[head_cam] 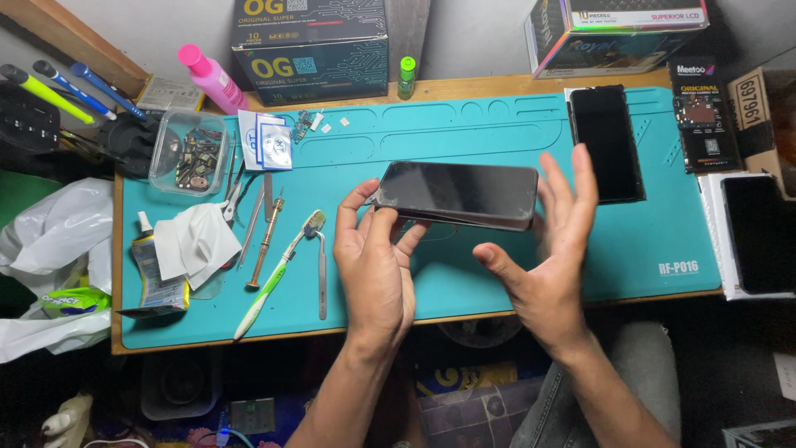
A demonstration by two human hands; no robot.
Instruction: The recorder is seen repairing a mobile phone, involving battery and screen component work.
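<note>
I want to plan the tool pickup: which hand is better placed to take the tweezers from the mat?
Probably the left hand: the tweezers lie just beside it on the mat, while the right hand is beyond the phone.

Being held above the teal mat: a dark smartphone (pixel 458 195), slim and rectangular with rounded corners. Lying nearly flat in the air, glossy black screen facing up, long side running left to right, right end tilting slightly lower. Showing no picture, only a soft grey glare. Showing a thin metallic edge along the near side. Resting at its left end on the fingertips of the left hand (pixel 375 270). Meeting the raised fingers of the open right hand (pixel 554 249) at its right end.
</note>
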